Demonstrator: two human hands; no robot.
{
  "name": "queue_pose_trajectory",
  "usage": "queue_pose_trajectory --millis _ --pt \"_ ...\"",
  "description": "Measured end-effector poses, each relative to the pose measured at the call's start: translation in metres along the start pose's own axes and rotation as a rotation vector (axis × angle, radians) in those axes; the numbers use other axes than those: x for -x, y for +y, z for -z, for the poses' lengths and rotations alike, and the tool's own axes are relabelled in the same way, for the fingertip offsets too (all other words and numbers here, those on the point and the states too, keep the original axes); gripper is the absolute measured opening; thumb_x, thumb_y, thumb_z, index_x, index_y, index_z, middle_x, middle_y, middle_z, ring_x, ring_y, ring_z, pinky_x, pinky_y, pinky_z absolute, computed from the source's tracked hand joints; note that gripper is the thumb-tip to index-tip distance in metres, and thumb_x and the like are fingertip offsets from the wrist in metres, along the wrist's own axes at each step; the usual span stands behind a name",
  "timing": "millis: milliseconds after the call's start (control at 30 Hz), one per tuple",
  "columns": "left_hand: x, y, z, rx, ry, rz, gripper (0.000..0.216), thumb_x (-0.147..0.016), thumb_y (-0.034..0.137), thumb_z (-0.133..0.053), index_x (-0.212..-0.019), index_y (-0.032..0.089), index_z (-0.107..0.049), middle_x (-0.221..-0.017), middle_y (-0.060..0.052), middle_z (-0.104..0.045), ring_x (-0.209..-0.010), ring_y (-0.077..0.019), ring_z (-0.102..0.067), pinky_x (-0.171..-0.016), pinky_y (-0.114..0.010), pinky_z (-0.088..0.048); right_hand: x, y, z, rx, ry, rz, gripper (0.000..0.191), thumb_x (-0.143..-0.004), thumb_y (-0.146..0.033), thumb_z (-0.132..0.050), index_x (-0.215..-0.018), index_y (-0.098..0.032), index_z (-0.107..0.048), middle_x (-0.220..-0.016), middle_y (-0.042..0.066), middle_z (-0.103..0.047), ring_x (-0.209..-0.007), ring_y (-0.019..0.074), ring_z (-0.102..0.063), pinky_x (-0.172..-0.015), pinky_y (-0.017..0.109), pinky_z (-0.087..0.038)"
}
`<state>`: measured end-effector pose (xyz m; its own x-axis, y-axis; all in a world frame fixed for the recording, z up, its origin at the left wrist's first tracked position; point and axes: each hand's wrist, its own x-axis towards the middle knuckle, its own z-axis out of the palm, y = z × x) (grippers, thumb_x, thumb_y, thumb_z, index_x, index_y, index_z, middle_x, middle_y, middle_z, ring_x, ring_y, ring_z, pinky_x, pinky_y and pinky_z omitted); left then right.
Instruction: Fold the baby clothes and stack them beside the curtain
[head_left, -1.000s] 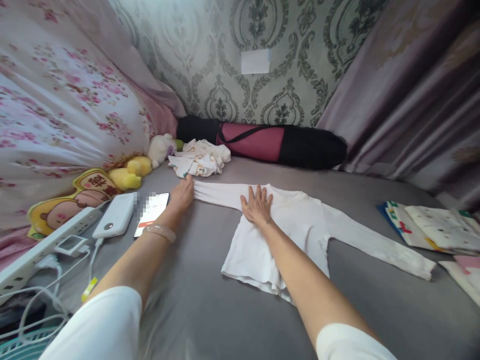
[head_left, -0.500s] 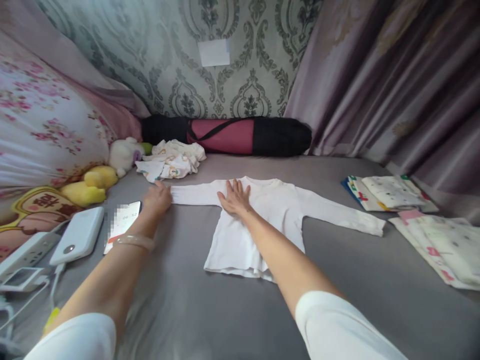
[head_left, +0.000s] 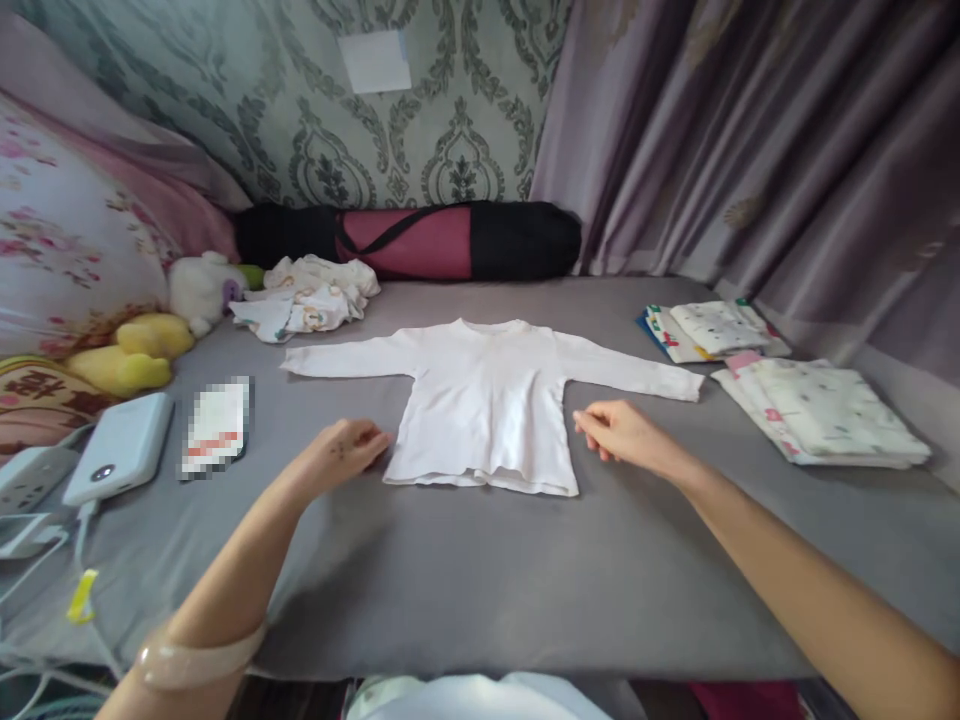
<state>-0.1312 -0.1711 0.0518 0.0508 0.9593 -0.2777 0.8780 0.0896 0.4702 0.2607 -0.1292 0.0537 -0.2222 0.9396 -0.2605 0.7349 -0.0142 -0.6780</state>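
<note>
Shirt (head_left: pixel 487 400) is lying flat, sleeves spread, centre frame on the bed (head_left: pixel 480 580). Left hand (head_left: pixel 341 452) is sitting half-curled and empty at its lower-left hem corner. Right hand (head_left: pixel 624 433) is sitting open and empty just beside its right edge.

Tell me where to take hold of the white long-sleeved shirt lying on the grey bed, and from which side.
Probably the two bottom hem corners, from the near edge. The shirt lies flat with its sleeves spread and its hem nearest the person; the left hand and right hand sit just beside those corners.
</note>
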Motion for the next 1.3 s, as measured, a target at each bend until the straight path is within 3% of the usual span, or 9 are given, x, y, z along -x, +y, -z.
queue_pose_trajectory --millis 100,233,467,633,700,800,900,1067,1300 --pt "0.009 0.005 -0.015 -0.047 0.052 0.010 0.050 -0.079 0.064 -0.040 -0.062 0.019 -0.054 -0.056 0.000 -0.053 -0.054 -0.0138 -0.046 -0.053 -0.026 -0.028 0.027 0.005 -0.015 0.116 -0.017 -0.060 0.041 -0.088 -0.047 -0.045 -0.063 -0.017 -0.058 -0.054 0.001 -0.059 -0.043 0.0112 -0.052 -0.046 0.023 -0.033" --pt "0.012 0.015 -0.024 -0.007 0.052 -0.014 0.049 -0.077 0.065 -0.042 -0.059 0.019 -0.048 -0.054 0.003 -0.044 -0.054 -0.0121 -0.039 -0.052 -0.025 -0.025 0.040 -0.003 -0.035 0.304 0.096 -0.041 0.037 -0.083 -0.048 -0.052 -0.060 -0.020 -0.055 -0.059 0.002 -0.061 -0.056 0.0142 -0.055 -0.051 0.025 -0.028" --pt "0.018 0.030 -0.029 0.348 0.138 0.034 0.047 -0.065 0.066 -0.058 -0.068 0.019 -0.050 -0.057 0.004 -0.046 -0.056 -0.0125 -0.044 -0.052 -0.025 -0.032 0.056 -0.011 -0.046 0.234 0.212 0.038 0.026 -0.086 -0.035 -0.048 -0.064 -0.022 -0.046 -0.060 -0.002 -0.057 -0.059 0.0123 -0.052 -0.054 0.024 -0.029" --pt "0.029 0.034 -0.023 0.804 0.092 0.218 0.071 -0.058 0.060 -0.073 -0.110 0.017 -0.050 -0.071 0.000 -0.062 -0.058 -0.0164 -0.058 -0.056 -0.028 -0.044 0.056 -0.017 -0.049 -0.259 0.132 -0.136 0.025 -0.084 -0.046 -0.052 -0.075 -0.023 -0.045 -0.053 -0.004 -0.055 -0.046 0.0116 -0.052 -0.047 0.022 -0.035" --pt "0.032 0.032 -0.022 0.840 0.097 0.216 0.081 -0.058 0.059 -0.074 -0.122 0.018 -0.046 -0.070 0.002 -0.061 -0.056 -0.0154 -0.057 -0.054 -0.027 -0.043 0.055 -0.018 -0.049 -0.496 0.070 -0.186 0.028 -0.081 -0.048 -0.056 -0.087 -0.023 -0.045 -0.054 -0.004 -0.056 -0.044 0.0119 -0.052 -0.044 0.021 -0.036" --pt "0.034 0.026 -0.021 0.794 0.025 0.150 0.073 -0.063 0.060 -0.070 -0.119 0.016 -0.054 -0.059 0.004 -0.055 -0.052 -0.0127 -0.051 -0.051 -0.023 -0.038 0.056 -0.017 -0.047 -0.619 0.036 -0.159 0.037 -0.077 -0.049 -0.061 -0.098 -0.022 -0.047 -0.052 -0.008 -0.050 -0.043 0.0100 -0.046 -0.042 0.020 -0.033" --pt "0.034 0.021 -0.018 0.712 -0.001 0.105 0.062 -0.066 0.063 -0.066 -0.105 0.014 -0.063 -0.053 0.005 -0.047 -0.049 -0.0096 -0.042 -0.048 -0.021 -0.029 0.057 -0.015 -0.042 -0.484 0.082 -0.090 0.031 -0.078 -0.046 -0.059 -0.094 -0.020 -0.056 -0.054 -0.008 -0.046 -0.043 0.0081 -0.040 -0.043 0.020 -0.029" --pt "0.031 0.015 -0.017 0.499 -0.003 0.051 0.059 -0.070 0.066 -0.058 -0.099 0.015 -0.068 -0.052 0.006 -0.042 -0.049 -0.0106 -0.037 -0.049 -0.023 -0.024 0.057 -0.007 -0.039 -0.054 0.175 0.019 0.020 -0.082 -0.035 -0.052 -0.085 -0.020 -0.065 -0.062 -0.003 -0.055 -0.056 0.0115 -0.048 -0.055 0.023 -0.034" --pt "0.033 0.010 -0.020 -0.075 0.161 -0.132 0.040 -0.085 0.054 -0.044 -0.094 0.024 -0.068 -0.081 -0.004 -0.061 -0.070 -0.0181 -0.055 -0.066 -0.027 -0.038 0.065 -0.016 -0.033 0.428 0.093 0.098 0.025 -0.092 -0.032 -0.042 -0.084 -0.025 -0.065 -0.071 0.001 -0.064 -0.065 0.0158 -0.058 -0.060 0.025 -0.032"
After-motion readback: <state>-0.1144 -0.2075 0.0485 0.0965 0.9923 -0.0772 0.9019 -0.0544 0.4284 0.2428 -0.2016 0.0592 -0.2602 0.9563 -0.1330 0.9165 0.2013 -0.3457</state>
